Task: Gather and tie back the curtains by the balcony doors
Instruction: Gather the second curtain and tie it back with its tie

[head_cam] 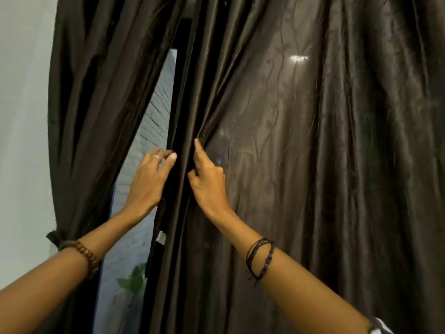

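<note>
Both forearms reach up from the lower corners of the frame toward its centre. The left hand [150,179], ring on one finger, lies against the leading edge of the right-hand dark brown satin curtain panel [301,165], fingers curled round that edge. The right hand [208,182] sits just beside it, forefinger straight and pointing up along a fold, thumb and lower fingers pinching the fabric. The hands are close, not touching.

Count: two curtain panels. The left-hand dark brown curtain panel [91,104] is already drawn in and bound by a knotted fabric tie [55,235] at lower left. One brown wooden bead bracelet [84,255] on the left wrist; black cord bracelets [261,257] on the right, number unclear.

Room: pale plain wall [24,116] at far left. Between the panels, a dark door frame [178,80], glass, a white brick wall [156,112] outside, green leaves [134,280] low down.
</note>
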